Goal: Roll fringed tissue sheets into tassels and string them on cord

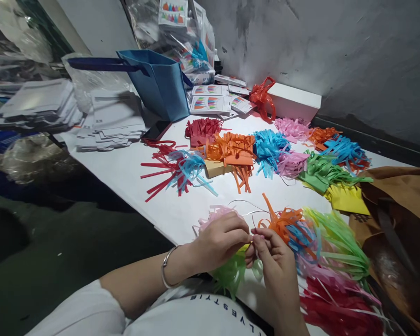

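Observation:
My left hand and my right hand meet at the near edge of the white table, fingertips pinched together on a thin string or wire that loops up over the table. Strung along it is a garland of fringed paper tassels in orange, blue, green, pink and red, trailing to the right. A pink tassel lies just behind my left hand, and a green tassel hangs below both hands. A silver bangle sits on my left wrist.
Loose fringed paper pieces in red, blue, orange, pink, green and yellow cover the table's middle. A blue bag, printed packets, a white box and stacks of white card stand at the back. A brown bag lies at right.

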Demonstrator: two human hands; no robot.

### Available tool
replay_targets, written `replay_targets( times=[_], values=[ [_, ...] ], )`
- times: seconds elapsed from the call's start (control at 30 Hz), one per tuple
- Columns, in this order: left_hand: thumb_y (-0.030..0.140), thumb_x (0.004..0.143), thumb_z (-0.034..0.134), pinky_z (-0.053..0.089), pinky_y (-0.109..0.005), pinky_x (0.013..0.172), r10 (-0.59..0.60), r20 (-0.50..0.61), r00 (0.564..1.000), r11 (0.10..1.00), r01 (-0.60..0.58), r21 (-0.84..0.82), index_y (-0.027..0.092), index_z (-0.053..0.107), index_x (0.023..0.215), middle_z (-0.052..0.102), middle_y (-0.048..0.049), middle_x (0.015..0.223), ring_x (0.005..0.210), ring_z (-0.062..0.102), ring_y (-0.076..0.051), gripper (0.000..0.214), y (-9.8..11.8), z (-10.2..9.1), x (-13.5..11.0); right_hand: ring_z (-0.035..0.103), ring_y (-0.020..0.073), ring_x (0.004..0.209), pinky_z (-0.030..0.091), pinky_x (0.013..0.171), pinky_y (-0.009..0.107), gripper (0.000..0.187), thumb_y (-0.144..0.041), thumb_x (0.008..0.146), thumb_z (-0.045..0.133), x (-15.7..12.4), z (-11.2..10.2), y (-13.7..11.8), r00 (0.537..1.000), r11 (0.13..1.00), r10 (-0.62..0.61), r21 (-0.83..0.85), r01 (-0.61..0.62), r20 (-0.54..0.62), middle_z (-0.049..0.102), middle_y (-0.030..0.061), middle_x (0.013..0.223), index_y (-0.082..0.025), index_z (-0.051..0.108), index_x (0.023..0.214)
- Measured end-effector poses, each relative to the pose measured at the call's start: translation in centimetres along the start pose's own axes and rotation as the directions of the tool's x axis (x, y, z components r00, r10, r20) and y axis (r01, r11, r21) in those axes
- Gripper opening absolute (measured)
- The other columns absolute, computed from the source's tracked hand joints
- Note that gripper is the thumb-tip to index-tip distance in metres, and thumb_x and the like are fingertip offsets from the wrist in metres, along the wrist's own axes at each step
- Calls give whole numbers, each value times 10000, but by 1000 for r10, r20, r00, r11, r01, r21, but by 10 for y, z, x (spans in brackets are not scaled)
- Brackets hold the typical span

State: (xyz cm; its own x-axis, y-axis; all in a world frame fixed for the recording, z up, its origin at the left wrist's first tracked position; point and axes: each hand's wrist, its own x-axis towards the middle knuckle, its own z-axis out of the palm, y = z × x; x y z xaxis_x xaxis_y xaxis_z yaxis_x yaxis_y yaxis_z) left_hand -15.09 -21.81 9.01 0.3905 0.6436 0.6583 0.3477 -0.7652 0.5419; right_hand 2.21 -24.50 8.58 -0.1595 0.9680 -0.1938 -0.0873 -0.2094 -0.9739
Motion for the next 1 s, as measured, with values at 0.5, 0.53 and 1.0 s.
replay_targets(
  times=[0.5,0.53,1.0],
  values=[
    [111,971,525,514,-364,949,-507,81,858,721,371,585,114,688,1005,688,-136,1075,1068,632,-224,166,-98,-73,40,401,63,415,399,502,224,162,-339,913,680,5,-21,-8,859,889,-323,185,419,-396,428,-110,472,-205,590,912],
    [130,960,559,517,-417,946,-546,28,837,662,411,626,93,683,1001,682,-148,1071,1071,629,-252,135,-117,-83,46,416,66,424,398,505,224,165,-343,917,676,3,-21,-3,864,896,-323,171,411,-387,434,-107,473,-201,593,921],
    [209,878,620,460,-368,901,-395,-228,890,748,456,483,140,653,957,663,-98,1002,978,592,-227,109,-58,-141,36,440,73,482,343,469,189,261,-462,927,630,-7,-1,4,943,977,-214,-57,206,-255,519,-56,569,-201,618,941]
  ],
)
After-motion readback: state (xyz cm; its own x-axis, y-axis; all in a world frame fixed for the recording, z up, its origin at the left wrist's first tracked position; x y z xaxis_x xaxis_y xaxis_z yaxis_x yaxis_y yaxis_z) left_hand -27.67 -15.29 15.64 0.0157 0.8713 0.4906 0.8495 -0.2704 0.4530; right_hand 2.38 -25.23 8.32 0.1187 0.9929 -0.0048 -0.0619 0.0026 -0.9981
